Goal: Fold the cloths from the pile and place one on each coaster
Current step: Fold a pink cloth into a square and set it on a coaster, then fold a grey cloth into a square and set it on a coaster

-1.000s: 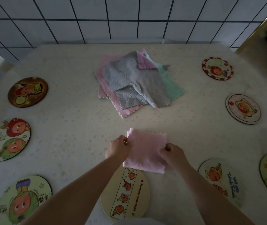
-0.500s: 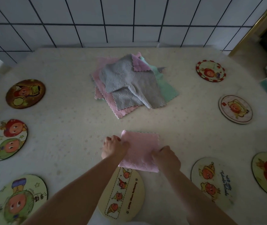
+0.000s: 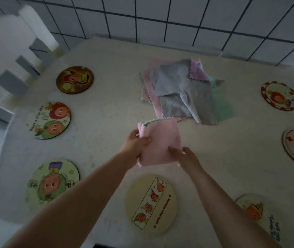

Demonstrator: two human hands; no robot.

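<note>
The folded pink cloth (image 3: 160,143) is held above the table (image 3: 107,122), between the cloth pile (image 3: 183,90) and the nearest coaster (image 3: 150,203); left hand (image 3: 134,145) and right hand (image 3: 185,157) pinch its side edges.

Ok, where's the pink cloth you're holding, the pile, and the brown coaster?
pink cloth (image 3: 160,143): head view, middle of its folded face.
pile (image 3: 182,86): head view, top grey cloth.
brown coaster (image 3: 74,80): head view, its centre.

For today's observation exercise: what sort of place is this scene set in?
Probably a home kitchen or dining corner: a white-tiled wall with dark grout, a pale cloth-covered table ringed with round cartoon-printed coasters.
</note>
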